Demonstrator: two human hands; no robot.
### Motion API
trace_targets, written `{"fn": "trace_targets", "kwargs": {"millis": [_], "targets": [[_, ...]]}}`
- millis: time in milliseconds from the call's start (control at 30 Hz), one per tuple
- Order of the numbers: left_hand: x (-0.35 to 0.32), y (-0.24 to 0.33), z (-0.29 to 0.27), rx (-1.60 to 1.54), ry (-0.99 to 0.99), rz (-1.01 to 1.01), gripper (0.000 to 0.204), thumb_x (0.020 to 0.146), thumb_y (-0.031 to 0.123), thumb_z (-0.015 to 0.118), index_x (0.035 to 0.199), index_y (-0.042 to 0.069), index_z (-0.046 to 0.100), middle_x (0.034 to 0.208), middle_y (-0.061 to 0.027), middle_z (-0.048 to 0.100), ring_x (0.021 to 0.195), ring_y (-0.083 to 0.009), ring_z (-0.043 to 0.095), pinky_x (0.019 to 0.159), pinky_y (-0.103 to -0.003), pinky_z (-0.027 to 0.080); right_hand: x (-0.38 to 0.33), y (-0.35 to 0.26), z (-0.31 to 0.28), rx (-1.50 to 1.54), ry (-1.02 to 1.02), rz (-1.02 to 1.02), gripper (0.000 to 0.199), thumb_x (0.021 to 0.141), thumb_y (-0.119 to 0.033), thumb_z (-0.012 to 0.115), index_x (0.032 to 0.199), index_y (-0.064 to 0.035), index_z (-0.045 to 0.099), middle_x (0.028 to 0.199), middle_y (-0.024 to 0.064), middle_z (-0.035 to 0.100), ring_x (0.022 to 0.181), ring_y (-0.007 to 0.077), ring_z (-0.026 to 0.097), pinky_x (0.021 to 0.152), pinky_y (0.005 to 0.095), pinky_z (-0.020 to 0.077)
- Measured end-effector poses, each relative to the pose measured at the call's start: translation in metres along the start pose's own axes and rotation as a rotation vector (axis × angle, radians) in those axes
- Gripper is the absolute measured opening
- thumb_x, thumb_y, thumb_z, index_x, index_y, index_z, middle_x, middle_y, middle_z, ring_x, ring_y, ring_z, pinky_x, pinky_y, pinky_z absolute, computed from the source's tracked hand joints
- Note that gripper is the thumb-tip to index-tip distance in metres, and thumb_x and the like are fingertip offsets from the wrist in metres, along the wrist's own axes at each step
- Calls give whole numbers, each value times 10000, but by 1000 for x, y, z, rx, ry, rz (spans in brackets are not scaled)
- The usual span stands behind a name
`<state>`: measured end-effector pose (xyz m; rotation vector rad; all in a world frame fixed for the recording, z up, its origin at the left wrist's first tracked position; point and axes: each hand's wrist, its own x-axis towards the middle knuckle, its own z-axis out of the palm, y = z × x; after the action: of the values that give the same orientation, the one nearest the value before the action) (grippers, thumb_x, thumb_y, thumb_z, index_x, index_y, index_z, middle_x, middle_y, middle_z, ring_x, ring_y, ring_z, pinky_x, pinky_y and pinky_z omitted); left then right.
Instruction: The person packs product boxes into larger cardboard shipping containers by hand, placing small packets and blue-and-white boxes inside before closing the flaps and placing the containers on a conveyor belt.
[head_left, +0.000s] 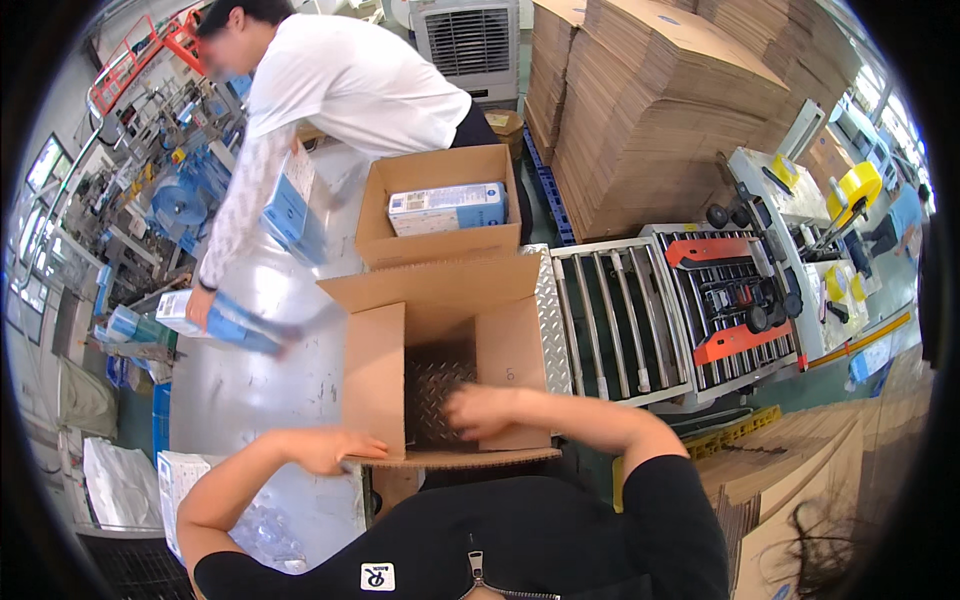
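Note:
An open-ended cardboard box [376, 375] stands on the metal table right in front of me, with the tread plate showing through its bottom. My left hand [335, 449] rests flat on the box's near flap at its left corner. My right hand [480, 411] is blurred inside the box near its right wall, fingers curled, holding nothing I can make out. Beyond it sits a second open cardboard box [437, 245] with a blue and white pack [446, 208] inside.
A person in a white top leans over the metal table [250, 370] across from me, holding blue and white packs [292, 210] in both hands. A roller conveyor [615, 320] and a tape machine stand right. Stacks of flat cardboard [660, 110] rise behind. More packs lie lower left.

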<state>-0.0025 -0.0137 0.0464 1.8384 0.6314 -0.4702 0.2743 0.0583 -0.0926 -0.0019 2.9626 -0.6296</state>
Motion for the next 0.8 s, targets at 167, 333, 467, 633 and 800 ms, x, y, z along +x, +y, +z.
{"fn": "trace_targets", "kwargs": {"millis": [167,333,467,633,800], "targets": [[29,-36,-20,464,1067,-492,1169,498,403,837,1427,111,192,1482,-191,101,1358,-399,106,1104,-420,169,-24,38,-173,-466,853,548,400,658,-306,705,940,-55,573,1046,117,554,973,304,531,828,427,422],[73,-136,12,-637,1526,-62,1091,636,563,713,1445,111,137,1494,-185,65,1365,-374,117,1106,-441,150,-55,21,-94,-332,633,820,704,799,-487,572,1238,40,412,1275,209,443,1192,337,423,954,520,345],[126,-116,18,-1675,839,324,889,812,664,436,1438,91,171,1483,-187,152,1345,-371,198,1097,-446,181,-122,-42,-9,-53,328,973,753,821,-472,527,1382,-33,284,1457,158,237,1363,281,201,1055,579,153],[279,-307,156,-726,1245,-847,777,899,599,279,1417,25,206,1406,-207,334,1289,-337,337,1022,-427,325,-254,34,57,311,663,1297,616,942,-454,309,1435,-104,192,1493,103,184,1358,271,210,1076,500,172],[241,-98,32,-1187,1018,199,347,888,100,539,1208,5,441,1111,-40,563,1063,-122,524,897,-287,428,-386,38,164,1610,1480,1044,642,939,-529,268,1416,-99,257,1430,97,324,1276,269,357,1025,420,310]]}}
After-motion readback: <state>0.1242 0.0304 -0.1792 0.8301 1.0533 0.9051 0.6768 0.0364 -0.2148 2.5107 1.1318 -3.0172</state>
